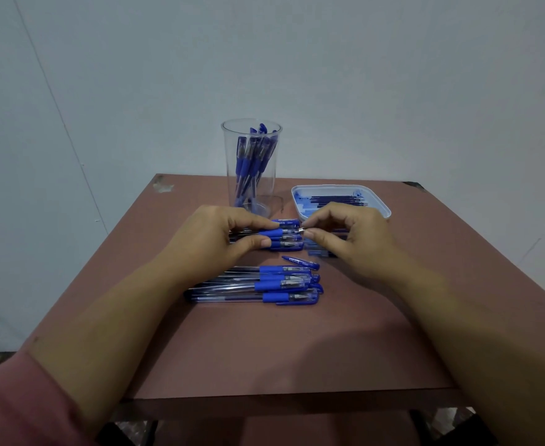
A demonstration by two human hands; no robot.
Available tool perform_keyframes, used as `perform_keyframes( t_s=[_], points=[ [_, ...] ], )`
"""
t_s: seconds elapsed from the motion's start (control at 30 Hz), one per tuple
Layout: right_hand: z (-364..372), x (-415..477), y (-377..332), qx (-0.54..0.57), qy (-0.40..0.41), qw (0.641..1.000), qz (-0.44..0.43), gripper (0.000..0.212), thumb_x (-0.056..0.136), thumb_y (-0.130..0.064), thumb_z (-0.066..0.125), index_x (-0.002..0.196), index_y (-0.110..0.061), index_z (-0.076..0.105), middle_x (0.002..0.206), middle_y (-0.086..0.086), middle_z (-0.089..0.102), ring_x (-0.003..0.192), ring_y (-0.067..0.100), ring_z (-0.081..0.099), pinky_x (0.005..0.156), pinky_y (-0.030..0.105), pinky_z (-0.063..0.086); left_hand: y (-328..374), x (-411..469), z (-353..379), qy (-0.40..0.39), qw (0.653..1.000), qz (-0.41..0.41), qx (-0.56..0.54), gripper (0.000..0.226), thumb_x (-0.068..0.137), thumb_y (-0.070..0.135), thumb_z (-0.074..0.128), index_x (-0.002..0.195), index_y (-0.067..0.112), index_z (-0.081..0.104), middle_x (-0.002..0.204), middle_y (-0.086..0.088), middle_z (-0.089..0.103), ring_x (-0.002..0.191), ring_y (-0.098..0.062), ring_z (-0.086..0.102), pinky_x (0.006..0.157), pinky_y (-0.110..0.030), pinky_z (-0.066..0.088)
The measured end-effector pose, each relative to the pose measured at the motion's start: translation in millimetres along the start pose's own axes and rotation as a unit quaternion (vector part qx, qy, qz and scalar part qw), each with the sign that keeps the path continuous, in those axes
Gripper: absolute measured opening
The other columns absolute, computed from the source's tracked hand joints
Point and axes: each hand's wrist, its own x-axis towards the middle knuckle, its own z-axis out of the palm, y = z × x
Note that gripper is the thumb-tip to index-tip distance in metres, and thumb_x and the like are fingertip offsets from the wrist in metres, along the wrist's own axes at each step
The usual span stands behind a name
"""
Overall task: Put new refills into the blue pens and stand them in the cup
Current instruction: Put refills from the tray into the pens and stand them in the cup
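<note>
Looking down at a reddish-brown table point(296, 349) set against a pale wall point(393, 75). Reaching over it with both bare forearms, wearing a pink sleeve point(16, 403) at the near left.

Seeing a tall clear cup point(276, 201) standing upright at the far middle, holding a bunch of capped blue pens point(251, 156) leaning inside. Seeing a shallow white tray point(385, 210) just right of the cup, holding dark refills point(338, 199) lying left to right. Seeing a loose heap of pens point(264, 286) lying on the near middle, blue grips pointing right.

Curling the left hand point(213, 233) round one blue pen point(279, 234), pinching its rubber grip between thumb and forefinger, just above a further row of pens point(288, 245) lying on the table. Closing the right hand point(345, 233) to a tight pinch, pressing thumb and forefinger together on a small metal tip point(303, 230) at the held pen's right end, curling the other fingers loosely. Probably touching the pen's end with that tip, though not telling for sure in this blur.

Seeing one loose blue cap point(300, 263) lying slanted between the two groups of pens on the table.
</note>
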Motion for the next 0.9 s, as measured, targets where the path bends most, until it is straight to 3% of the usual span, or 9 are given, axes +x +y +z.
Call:
perform_keyframes(
  t_s=[0.2,0.33,0.47,0.63,0.8,0.9],
  points=[
    [9,0,1,-0.030,0.006,0.999,-0.010,0.019,0.081,-0.017,0.077,0.094,-0.029,0.069,0.084,-0.018,0.069,0.084,0.002,0.066,0.078,0.021,0.054,0,-1,1,0.008,1.000,0.013,0.004,0.028,0.083,0.030,0.074,0.109,0.040,0.070,0.097,0.020,0.072,0.089,0.006,0.065,0.080,-0.013,0.048],
    [14,1,2,-0.059,0.001,0.997,-0.040,0.011,0.087,-0.025,0.070,0.097,-0.029,0.070,0.085,-0.019,0.067,0.084,-0.002,0.063,0.074,0.013,0.049,1,-1,2,0.014,1.000,0.021,0.009,0.032,0.082,0.031,0.074,0.108,0.047,0.065,0.096,0.021,0.071,0.089,0.006,0.064,0.078,-0.011,0.048],
    [13,1,3,-0.088,-0.003,0.994,-0.061,0.032,0.088,-0.031,0.069,0.118,-0.023,0.067,0.097,-0.014,0.068,0.089,-0.007,0.061,0.079,0.007,0.045,0,-1,2,0.017,1.000,0.020,0.009,0.030,0.082,0.032,0.074,0.109,0.044,0.068,0.094,0.024,0.070,0.088,0.006,0.065,0.079,-0.018,0.052],
    [14,2,7,-0.139,0.011,0.985,-0.105,0.014,0.088,-0.020,0.070,0.102,-0.019,0.069,0.089,-0.011,0.065,0.084,-0.001,0.058,0.074,0.005,0.040,2,-2,2,0.020,0.999,0.026,0.007,0.035,0.082,0.031,0.074,0.110,0.049,0.063,0.095,0.020,0.072,0.088,0.003,0.066,0.080,-0.027,0.056],
    [14,2,10,-0.141,0.017,0.985,-0.097,0.034,0.089,-0.030,0.068,0.122,-0.024,0.065,0.096,-0.011,0.068,0.086,0.000,0.059,0.078,0.010,0.045,-1,-2,3,0.023,0.999,0.022,0.009,0.031,0.082,0.032,0.074,0.111,0.044,0.068,0.097,0.017,0.073,0.088,0.002,0.066,0.079,-0.031,0.056],
    [15,2,9,-0.150,0.034,0.981,-0.116,0.019,0.086,-0.019,0.072,0.105,-0.019,0.069,0.089,-0.015,0.062,0.084,-0.002,0.057,0.076,0.006,0.041,1,-2,2,0.027,0.999,0.024,0.008,0.035,0.082,0.031,0.075,0.110,0.049,0.064,0.096,0.018,0.073,0.088,0.003,0.066,0.079,-0.027,0.055]
  ],
)
